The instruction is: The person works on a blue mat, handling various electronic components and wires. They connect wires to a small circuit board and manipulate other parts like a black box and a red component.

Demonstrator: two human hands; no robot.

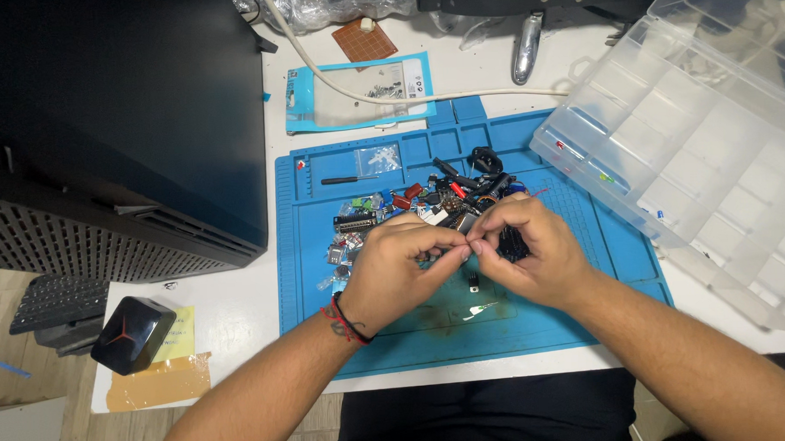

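Both hands pinch parts mid-mat, organizer box crowding right.

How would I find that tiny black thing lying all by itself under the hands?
Start at the big blue rubber work mat on the white table. Below the left hand and right hand lies one tiny black square electronic part. Unlike the heaped pile of mixed small parts farther up, it sits alone on bare mat.

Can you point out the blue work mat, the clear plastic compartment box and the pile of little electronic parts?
Blue silicone work mat [587,314]: head view, bare lower right area.
Clear plastic compartment box [711,140]: head view, an inner divider wall.
Pile of small electronic parts [409,198]: head view, middle of the heap.
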